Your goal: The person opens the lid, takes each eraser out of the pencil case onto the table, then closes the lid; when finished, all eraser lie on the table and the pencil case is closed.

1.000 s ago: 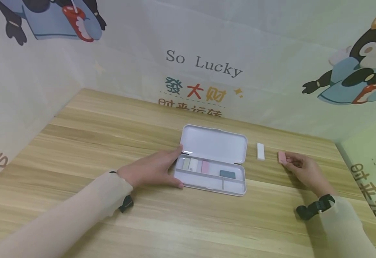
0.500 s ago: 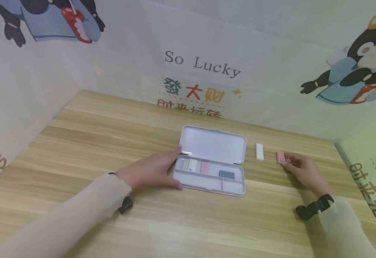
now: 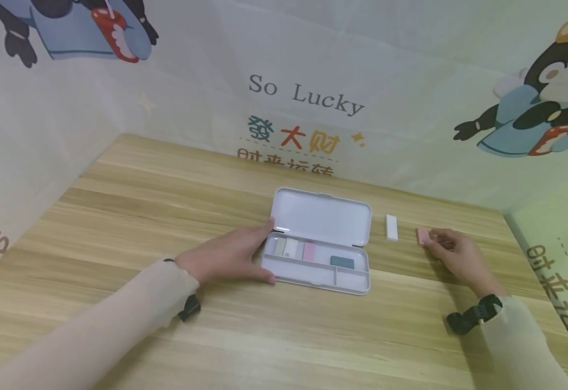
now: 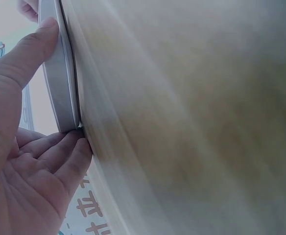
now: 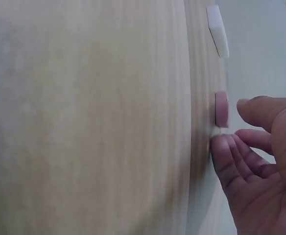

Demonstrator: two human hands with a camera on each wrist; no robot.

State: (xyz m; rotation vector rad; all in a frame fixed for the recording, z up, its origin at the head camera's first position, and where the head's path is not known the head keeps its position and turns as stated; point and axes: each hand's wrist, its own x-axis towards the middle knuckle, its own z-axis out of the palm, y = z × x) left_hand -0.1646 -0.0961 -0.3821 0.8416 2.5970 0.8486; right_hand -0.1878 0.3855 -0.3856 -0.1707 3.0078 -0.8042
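The pink block [image 5: 222, 109], small, plain and rectangular, lies on the wooden table [image 3: 245, 346], just at the loose, released fingers of your right hand [image 3: 462, 257]. Your left hand [image 3: 227, 254] grasps the end of the opened white case [image 3: 321, 216] between thumb and fingertips. The backdrop [image 3: 191, 81] reads "So Lucky" and "發大财"; the mark on the white block [image 3: 291, 249] inside the case is too small.

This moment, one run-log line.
left hand: holds left end of open case | right hand: at pink block, thumb apart from it | white block: on table | case: four blocks inside
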